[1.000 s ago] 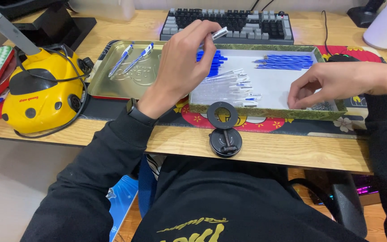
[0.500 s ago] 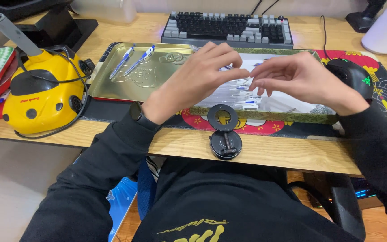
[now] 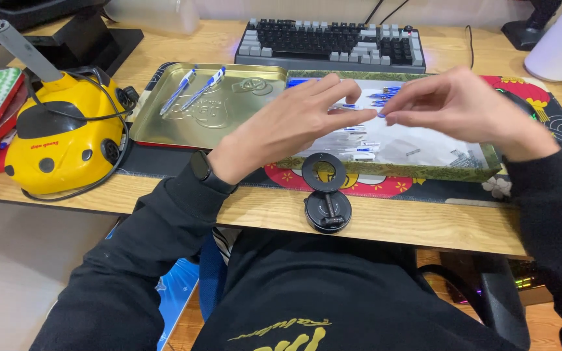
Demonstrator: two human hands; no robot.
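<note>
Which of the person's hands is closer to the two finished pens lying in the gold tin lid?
Left. The left hand hovers just right of the two pens; the right hand is farther right, over the parts tray.

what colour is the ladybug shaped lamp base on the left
Yellow with black spots and a black front patch, seen in the head view.

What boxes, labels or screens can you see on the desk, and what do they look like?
Tin lid: left of the hands, gold, rectangular, embossed, two pens inside.
Tin box: under both hands, green patterned rim, holding clear and blue pen parts.
Yellow lamp base: far left, rounded, small red label.
Black watch: left wrist, screen dark.
No lit screens.
</note>
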